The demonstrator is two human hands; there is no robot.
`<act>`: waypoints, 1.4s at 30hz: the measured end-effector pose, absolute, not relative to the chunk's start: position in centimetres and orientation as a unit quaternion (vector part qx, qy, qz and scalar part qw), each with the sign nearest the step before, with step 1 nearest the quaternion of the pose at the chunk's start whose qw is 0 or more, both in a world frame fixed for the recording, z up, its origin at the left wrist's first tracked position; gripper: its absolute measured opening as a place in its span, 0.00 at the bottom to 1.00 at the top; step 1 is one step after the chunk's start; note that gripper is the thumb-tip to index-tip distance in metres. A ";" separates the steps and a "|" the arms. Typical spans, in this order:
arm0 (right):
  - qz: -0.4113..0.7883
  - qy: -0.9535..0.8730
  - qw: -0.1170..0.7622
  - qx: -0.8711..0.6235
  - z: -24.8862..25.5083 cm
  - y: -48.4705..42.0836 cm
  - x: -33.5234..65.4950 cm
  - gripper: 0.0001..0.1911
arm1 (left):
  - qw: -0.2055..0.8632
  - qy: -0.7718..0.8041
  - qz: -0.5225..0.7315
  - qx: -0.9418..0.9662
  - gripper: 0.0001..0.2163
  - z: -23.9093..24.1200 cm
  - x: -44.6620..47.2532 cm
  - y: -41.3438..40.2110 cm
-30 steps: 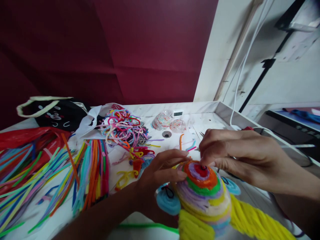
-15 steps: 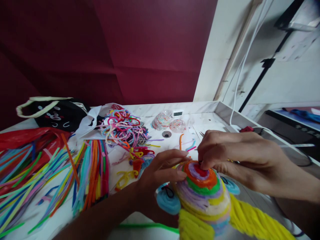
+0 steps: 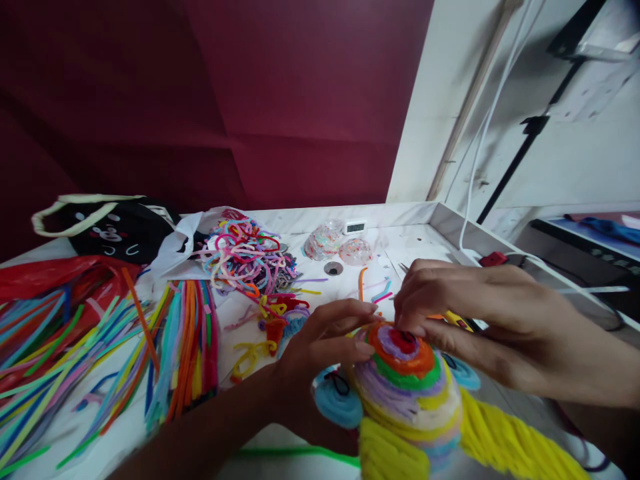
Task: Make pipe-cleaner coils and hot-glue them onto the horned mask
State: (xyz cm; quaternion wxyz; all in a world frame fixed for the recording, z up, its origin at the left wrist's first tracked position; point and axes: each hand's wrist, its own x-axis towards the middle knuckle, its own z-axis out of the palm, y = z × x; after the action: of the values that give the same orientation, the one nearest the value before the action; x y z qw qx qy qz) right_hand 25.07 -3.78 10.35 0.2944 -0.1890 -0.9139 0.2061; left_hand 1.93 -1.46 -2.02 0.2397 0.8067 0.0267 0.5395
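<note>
Red-centred striped ball (image 3: pixel 410 407), both hands (image 3: pixel 317 347) (image 3: pixel 500 307) touching

I can read no words or numbers from here. Digits sit on the small white display (image 3: pixel 355 228) at the far side — too small for me to make out — and pale marks along the black-edged panel (image 3: pixel 575 244) at right are blurred.

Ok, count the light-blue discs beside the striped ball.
2. One light-blue disc sits left of the striped ball, near the left hand; the other disc is right of it, below the right hand and partly covered. Others could be hidden behind the hands.
</note>
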 end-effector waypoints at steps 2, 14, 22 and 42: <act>0.201 -0.914 0.287 -0.206 10.5 -3.8 25.1 0.04 | 0.239 0.019 0.540 0.807 0.35 -1.9 1.9 -1.5; 0.187 -0.915 0.252 -0.252 10.8 -3.9 25.5 0.14 | 0.231 0.025 0.539 0.809 0.33 -1.6 1.9 -1.5; 0.193 -0.911 0.259 -0.255 10.8 -3.7 25.5 0.14 | 0.229 0.034 0.535 0.813 0.33 -1.9 1.8 -1.4; 0.074 -0.917 0.287 -0.266 9.5 -3.1 24.2 0.12 | 0.303 0.067 0.524 0.793 0.24 -2.8 1.8 -1.7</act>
State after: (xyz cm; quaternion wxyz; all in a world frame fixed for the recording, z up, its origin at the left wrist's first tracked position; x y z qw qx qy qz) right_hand 24.19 -3.14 9.51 0.2871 -0.2662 -0.9172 0.0742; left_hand 1.76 -1.67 -2.77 0.3030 0.7934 0.0673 0.5237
